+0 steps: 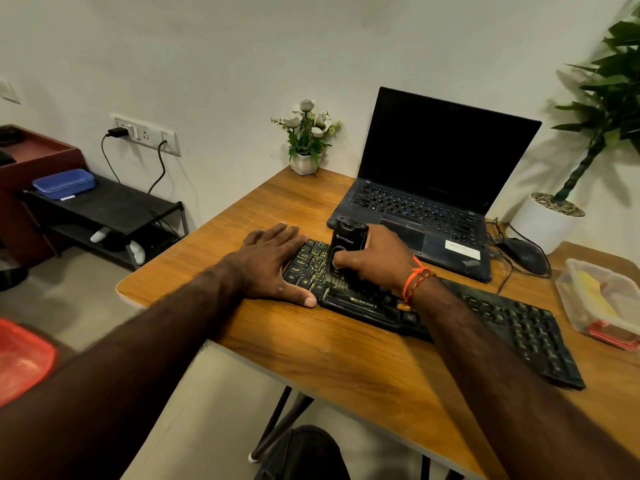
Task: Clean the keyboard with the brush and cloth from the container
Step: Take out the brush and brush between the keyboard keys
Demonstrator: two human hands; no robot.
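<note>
Brushing step. The right hand (375,261) grips the brush (347,251), bristles down on the keyboard (491,317) at the desk's (214,268) front; the left hand (273,265), fingers flat, steadies its end. Short strokes along key rows seem best.

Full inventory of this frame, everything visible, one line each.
black external keyboard: 1, desk front
black handheld brush: 1, on keyboard's left keys
clear plastic container: 1, desk right edge
wooden desk: 1, brown
black laptop: 1, open, behind keyboard
black mouse: 1, right of laptop
white flower pot: 1, desk corner
blue lidded box: 1, black shelf
left hand: flat on keyboard's left end
right hand: grips brush
</note>
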